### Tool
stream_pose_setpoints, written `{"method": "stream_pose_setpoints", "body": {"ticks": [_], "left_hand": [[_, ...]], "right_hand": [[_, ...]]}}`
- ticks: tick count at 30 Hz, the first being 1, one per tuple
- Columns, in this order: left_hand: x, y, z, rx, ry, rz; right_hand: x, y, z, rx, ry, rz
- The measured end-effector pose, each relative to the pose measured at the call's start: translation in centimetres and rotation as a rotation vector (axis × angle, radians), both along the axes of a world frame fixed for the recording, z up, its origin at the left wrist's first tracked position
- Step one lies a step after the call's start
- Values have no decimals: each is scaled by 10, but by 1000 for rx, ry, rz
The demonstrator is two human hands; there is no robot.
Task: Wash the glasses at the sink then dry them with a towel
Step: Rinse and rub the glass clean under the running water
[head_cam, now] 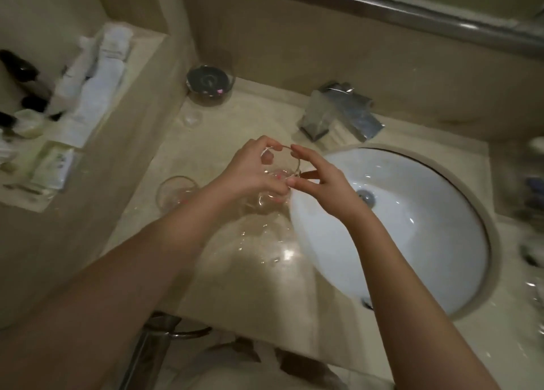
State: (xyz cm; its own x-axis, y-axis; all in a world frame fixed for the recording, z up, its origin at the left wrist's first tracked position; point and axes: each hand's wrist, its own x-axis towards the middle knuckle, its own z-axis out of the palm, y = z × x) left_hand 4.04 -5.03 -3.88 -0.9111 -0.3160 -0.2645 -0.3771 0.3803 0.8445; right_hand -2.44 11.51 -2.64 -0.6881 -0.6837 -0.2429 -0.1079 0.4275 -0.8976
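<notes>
A clear drinking glass (282, 165) is held over the beige counter just left of the white sink basin (412, 227). My left hand (253, 171) grips its left side, with fingers curled over the rim. My right hand (321, 177) pinches the rim on the right side between thumb and fingertips. A second clear glass (175, 192) stands on the counter to the left of my left wrist. The chrome faucet (341, 112) sits behind the basin; no water stream is visible. No towel is clearly identifiable.
A dark round glass dish (209, 84) sits at the back of the counter. A raised ledge on the left holds white tubes and packets (97, 80) and dark bottles (20, 71). Blurred items (534, 189) line the right edge. The counter (259, 257) looks wet.
</notes>
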Motion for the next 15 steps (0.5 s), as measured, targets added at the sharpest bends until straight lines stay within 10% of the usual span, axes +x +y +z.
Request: {"method": "stream_pose_setpoints", "body": {"ticks": [15], "left_hand": [[-63,84,-42,143,8,107]], "right_hand": [[-140,35,-13,-262,20,-608]]}}
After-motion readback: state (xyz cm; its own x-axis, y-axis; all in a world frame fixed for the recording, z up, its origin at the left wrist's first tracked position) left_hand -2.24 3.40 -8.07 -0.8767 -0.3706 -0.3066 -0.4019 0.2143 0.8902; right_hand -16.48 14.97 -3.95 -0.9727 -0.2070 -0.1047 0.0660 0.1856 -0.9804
